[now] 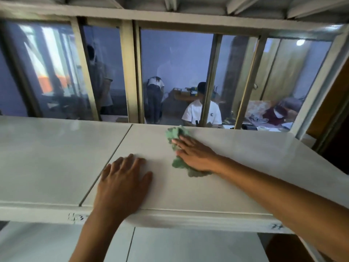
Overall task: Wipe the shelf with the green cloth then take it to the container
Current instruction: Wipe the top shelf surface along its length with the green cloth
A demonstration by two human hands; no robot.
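The green cloth (pixel 178 148) lies crumpled on the white shelf (pixel 245 167), toward its far edge and right of the seam between the two panels. The right hand (pixel 196 156) presses flat on the cloth, fingers spread and stretched out, not closed around it. The left hand (pixel 122 184) rests open and palm-down on the bare shelf nearer the front edge, holding nothing.

Head view, down onto shelf (pixel 245 152)
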